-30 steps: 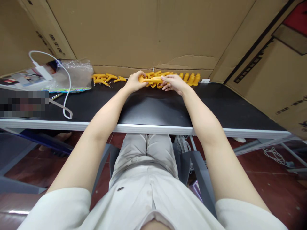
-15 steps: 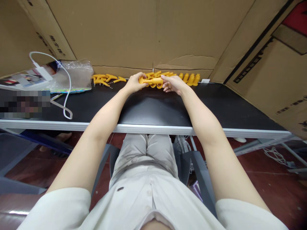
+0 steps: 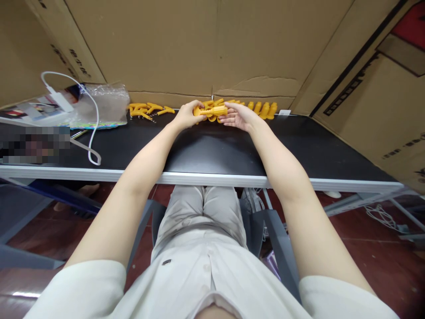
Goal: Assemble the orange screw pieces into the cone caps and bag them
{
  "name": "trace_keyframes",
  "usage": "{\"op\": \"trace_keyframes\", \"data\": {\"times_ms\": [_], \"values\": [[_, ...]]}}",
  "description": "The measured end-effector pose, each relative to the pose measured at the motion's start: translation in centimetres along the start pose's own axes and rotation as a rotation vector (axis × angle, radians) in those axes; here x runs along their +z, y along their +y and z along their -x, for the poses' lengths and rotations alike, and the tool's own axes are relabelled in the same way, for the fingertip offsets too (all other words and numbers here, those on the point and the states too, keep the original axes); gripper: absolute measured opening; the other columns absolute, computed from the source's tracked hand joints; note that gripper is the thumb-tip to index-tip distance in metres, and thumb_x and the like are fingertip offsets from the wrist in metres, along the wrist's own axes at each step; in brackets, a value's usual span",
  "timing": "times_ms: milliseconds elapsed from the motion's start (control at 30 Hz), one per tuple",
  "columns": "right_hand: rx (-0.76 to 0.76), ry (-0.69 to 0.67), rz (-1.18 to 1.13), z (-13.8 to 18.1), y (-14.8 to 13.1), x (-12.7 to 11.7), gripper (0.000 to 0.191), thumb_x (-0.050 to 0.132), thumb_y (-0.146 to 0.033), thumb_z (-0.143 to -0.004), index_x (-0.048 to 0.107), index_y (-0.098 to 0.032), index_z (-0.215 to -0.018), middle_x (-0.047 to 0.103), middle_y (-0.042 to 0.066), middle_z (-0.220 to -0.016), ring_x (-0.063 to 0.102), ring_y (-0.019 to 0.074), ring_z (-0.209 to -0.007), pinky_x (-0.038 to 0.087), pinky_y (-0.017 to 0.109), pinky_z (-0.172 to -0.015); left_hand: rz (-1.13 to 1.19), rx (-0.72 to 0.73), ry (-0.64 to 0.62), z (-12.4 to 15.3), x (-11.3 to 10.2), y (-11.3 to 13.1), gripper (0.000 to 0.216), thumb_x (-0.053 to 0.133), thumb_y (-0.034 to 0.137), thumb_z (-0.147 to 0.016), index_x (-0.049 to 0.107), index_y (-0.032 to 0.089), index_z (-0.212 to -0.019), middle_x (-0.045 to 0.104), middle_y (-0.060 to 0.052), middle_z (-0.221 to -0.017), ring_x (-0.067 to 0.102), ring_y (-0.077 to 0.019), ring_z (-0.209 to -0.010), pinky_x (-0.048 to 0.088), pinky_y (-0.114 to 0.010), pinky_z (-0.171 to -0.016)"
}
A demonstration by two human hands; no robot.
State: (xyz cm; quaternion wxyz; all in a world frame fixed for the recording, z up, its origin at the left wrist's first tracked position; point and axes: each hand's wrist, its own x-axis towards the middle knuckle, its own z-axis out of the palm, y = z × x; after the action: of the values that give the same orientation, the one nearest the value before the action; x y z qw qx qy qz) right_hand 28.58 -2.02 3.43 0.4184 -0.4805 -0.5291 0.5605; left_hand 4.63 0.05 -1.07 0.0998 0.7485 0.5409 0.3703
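My left hand (image 3: pixel 187 115) and my right hand (image 3: pixel 239 117) meet at the far side of a black table (image 3: pixel 212 150). Between them is a long ribbed yellow plastic piece (image 3: pixel 214 111). The left hand's fingers are curled round its left end. The right hand's fingers close on its right end, palm turned partly up. Right behind the hands lies a pile of several similar yellow pieces (image 3: pixel 232 104). A row of upright yellow pieces (image 3: pixel 264 109) stands just to the right of it.
More yellow parts (image 3: pixel 149 109) lie scattered at the back left. A clear plastic bag (image 3: pixel 106 104), printed sheets and a white cable (image 3: pixel 89 128) take up the left end. Cardboard walls (image 3: pixel 212 44) close in the back and right side. My legs are under the table.
The yellow piece has tilted slightly and my right hand has rolled palm-up, fingers shifting along its right end. My left hand has stayed in place.
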Motion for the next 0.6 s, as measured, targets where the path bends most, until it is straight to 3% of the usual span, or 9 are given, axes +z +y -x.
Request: {"op": "trace_keyframes", "data": {"times_ms": [133,300,433,600], "values": [[-0.05,0.037,-0.053,-0.5,-0.1,-0.2,0.02,0.073,-0.038,-0.107,0.07,-0.021,-0.098,0.079,0.006,-0.089,0.08,0.0185,-0.084,0.07,0.029,-0.083,0.021,0.014,0.007,-0.1,0.2,-0.2,0.06,0.079,0.037,-0.092,0.065,0.023,-0.149,0.078,-0.006,-0.106,0.078,-0.0259,-0.092,0.063,-0.041,-0.093],[-0.205,0.186,-0.025,-1.7,-0.6,-2.2,0.025,0.078,-0.048,-0.103,0.069,-0.025,-0.104,0.08,0.008,-0.116,0.082,0.0236,-0.116,0.069,0.037,-0.1,0.004,0.064,0.056,-0.3,0.1,-0.8,0.086,0.075,0.047,-0.099,0.038,0.026,-0.175,0.079,-0.009,-0.111,0.08,-0.0322,-0.111,0.058,-0.049,-0.112],[-0.315,0.375,0.035,-3.7,-0.3,-4.5,0.029,0.059,-0.051,-0.114,0.067,-0.024,-0.11,0.075,0.011,-0.138,0.078,0.0228,-0.132,0.065,0.034,-0.107,-0.12,0.04,0.056,-0.4,-0.2,-1.8,0.08,0.069,0.044,-0.1,0.043,0.021,-0.172,0.08,-0.012,-0.118,0.075,-0.0361,-0.125,0.05,-0.052,-0.123],[-0.604,0.625,0.485,-7.5,2.2,-7.0,0.033,0.072,-0.049,-0.105,0.067,-0.026,-0.129,0.074,0.012,-0.138,0.074,0.0305,-0.134,0.063,0.052,-0.112,-0.216,-0.01,0.015,0.0,-0.7,-2.0,0.068,0.065,0.034,-0.099,0.055,0.02,-0.164,0.081,-0.014,-0.126,0.073,-0.0355,-0.128,0.049,-0.051,-0.125]]}}
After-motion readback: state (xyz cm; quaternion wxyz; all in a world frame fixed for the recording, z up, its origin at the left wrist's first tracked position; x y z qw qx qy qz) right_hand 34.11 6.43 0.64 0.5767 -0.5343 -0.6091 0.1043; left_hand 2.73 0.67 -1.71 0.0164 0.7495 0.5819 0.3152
